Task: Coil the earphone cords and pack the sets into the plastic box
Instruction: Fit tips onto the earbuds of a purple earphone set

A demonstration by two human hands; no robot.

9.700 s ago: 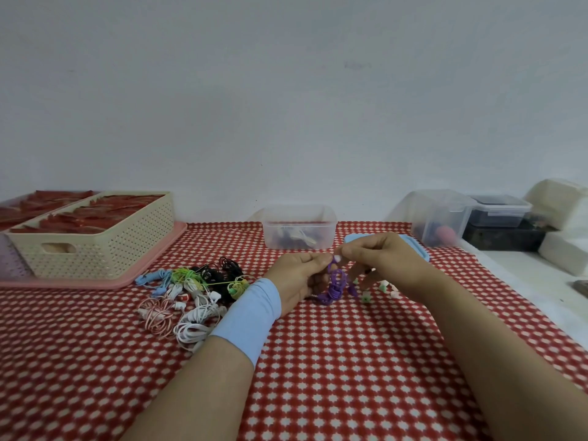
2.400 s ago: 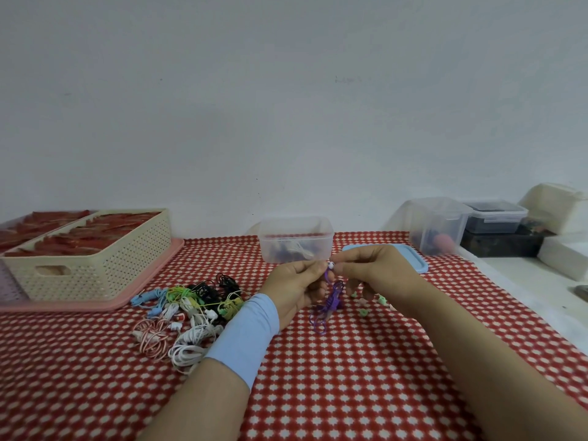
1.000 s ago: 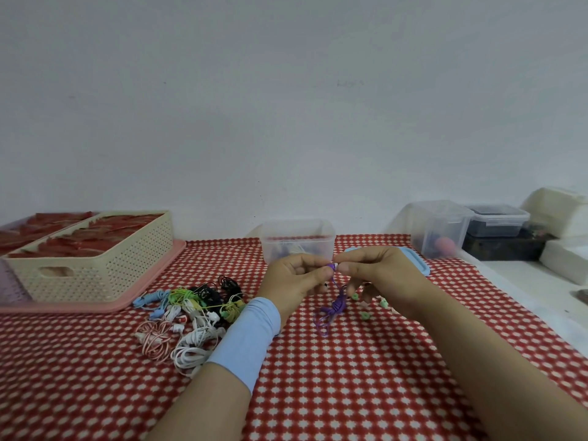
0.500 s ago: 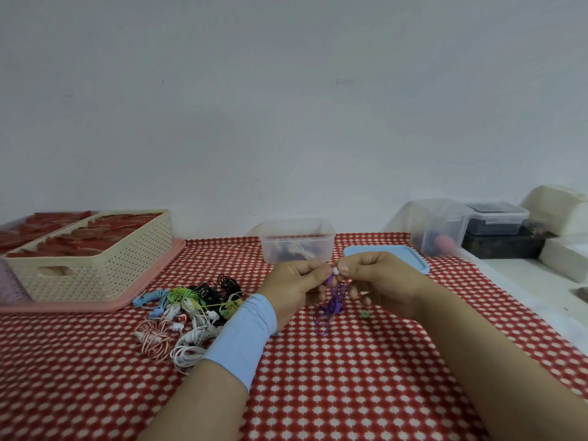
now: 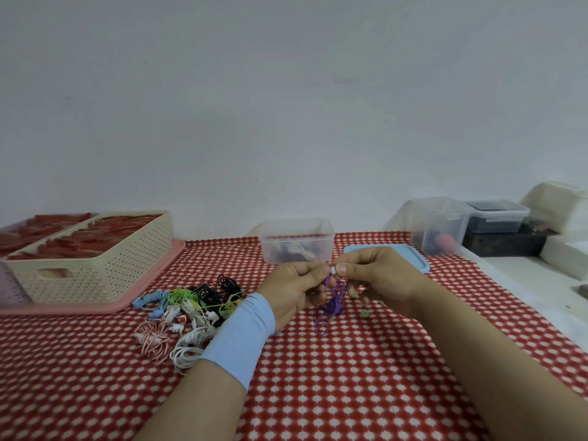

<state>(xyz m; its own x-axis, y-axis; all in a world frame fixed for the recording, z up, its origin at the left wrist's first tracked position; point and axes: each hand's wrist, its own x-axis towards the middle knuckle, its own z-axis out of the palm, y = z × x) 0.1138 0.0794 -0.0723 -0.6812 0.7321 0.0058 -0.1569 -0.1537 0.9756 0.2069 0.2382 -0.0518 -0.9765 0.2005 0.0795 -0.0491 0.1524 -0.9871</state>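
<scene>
Your left hand (image 5: 296, 288) and right hand (image 5: 378, 278) meet fingertip to fingertip. Both pinch the top of the thin purple earphone cord (image 5: 332, 305), right at a small white earbud tip (image 5: 332, 269). The rest of the cord hangs under the pinch in loose, uneven loops. Can't tell if the lowest loop touches the cloth.

Risks:
- Nothing binds the loops. Ease either pinch and the coil likely springs open.
- The low loop could drag and catch the small green bits (image 5: 364, 313) lying just right of it.
- The cord is thin and limp, so uneven turns may knot.
- The clear plastic box (image 5: 296, 240) sits just beyond your hands, open, with a few sets inside. A one-handed carry may shed loops on the way.
- The mixed pile of coloured earphones (image 5: 191, 310) to the near left looks tangled. Pull one set and others may come with it.

Surface: red-and-white checked tablecloth (image 5: 318, 393). The flat blue lid (image 5: 410, 254) lies right of the box. A cream perforated basket (image 5: 95, 268) stands on a pink tray (image 5: 159, 281) at far left. Clear and dark lidded tubs (image 5: 439, 224) stand at far right. A plain white wall is behind.
</scene>
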